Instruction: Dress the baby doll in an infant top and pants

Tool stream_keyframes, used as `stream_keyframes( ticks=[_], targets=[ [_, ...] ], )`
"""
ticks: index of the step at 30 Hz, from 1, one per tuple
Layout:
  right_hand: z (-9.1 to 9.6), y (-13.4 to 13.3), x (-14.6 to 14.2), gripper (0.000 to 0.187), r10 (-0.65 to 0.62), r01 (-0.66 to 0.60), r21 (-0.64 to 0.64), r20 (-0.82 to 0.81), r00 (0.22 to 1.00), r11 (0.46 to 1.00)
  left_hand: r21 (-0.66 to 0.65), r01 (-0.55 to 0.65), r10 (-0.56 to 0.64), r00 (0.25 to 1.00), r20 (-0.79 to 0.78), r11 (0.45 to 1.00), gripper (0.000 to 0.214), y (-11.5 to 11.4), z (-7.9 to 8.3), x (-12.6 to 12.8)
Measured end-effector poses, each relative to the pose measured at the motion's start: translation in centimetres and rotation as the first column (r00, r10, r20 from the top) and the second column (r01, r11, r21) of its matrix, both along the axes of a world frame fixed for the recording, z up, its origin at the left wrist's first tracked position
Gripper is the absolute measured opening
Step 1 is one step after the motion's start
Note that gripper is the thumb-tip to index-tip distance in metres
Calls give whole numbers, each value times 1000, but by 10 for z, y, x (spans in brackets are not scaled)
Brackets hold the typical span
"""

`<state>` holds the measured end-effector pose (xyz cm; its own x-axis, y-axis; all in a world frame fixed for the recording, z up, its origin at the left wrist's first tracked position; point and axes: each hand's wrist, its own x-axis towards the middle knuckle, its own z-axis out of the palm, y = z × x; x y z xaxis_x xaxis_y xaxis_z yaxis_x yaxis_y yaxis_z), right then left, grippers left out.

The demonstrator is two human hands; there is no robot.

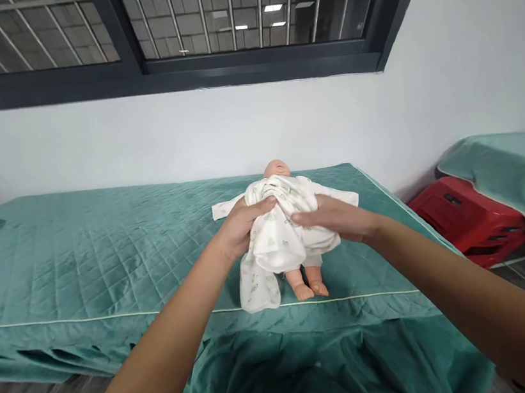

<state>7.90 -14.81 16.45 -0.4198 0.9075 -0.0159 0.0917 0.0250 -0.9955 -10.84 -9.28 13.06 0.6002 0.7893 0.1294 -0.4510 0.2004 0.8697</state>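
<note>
A baby doll (276,168) lies on its back on the green quilted bed, head toward the wall and bare feet toward me. White long sleeves stretch out to both sides of it. Over its torso, a white printed baby garment (278,239) is bunched up between my hands, with one part hanging down at the left beside the doll's legs. My left hand (242,225) grips the garment's left side, thumb on top. My right hand (333,216) holds its right side, the fingers partly hidden in the cloth. The garment covers the doll's middle.
The green bed cover (82,259) spreads far to the left, with a hole at its far left end. Red plastic stools (473,217) stand at the right under another green cover (515,169). A white wall and a dark-framed window (255,65) rise behind.
</note>
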Motion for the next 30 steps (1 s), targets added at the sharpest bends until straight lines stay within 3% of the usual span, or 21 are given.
stream_keyframes(
  ticks=[2,3,8,11,14,17,19,21,23,26,30],
  targets=[
    [-2,-2,1,42,132,-129,-45,59,990,991,-30,-3,3,1000,13,1000,45,-2,1,5],
    [0,-3,1,43,134,-131,-42,61,989,990,-39,2,-1,1000,21,999,45,-3,2,6],
    [18,-2,7,39,-192,208,68,-189,963,976,-26,97,-96,995,15,995,54,-16,9,3],
    [22,-8,19,33,-237,263,64,-273,932,963,-25,193,-194,979,-59,981,59,-31,11,2],
    [12,-25,31,30,-305,319,11,-255,917,948,-53,249,-254,960,-118,967,54,-46,9,8],
    [-16,-51,39,34,-371,361,-83,-183,910,929,-69,253,-262,936,-234,965,49,-53,-1,19],
    [-44,-70,37,36,-400,375,-164,-162,902,912,8,205,-184,893,-411,979,42,-52,-13,28],
    [-78,-87,30,37,-437,391,-266,-146,888,881,207,218,-33,760,-649,954,30,-48,-28,35],
    [-112,-103,21,39,-485,422,-329,-140,863,845,368,320,114,599,-793,873,19,-45,-42,43],
    [-153,-118,7,47,-585,513,-365,-115,803,777,416,418,193,479,-856,808,13,-50,-60,50],
    [-177,-119,-1,57,-679,641,-281,-54,732,714,449,474,301,357,-884,758,28,-64,-72,54]
  ],
)
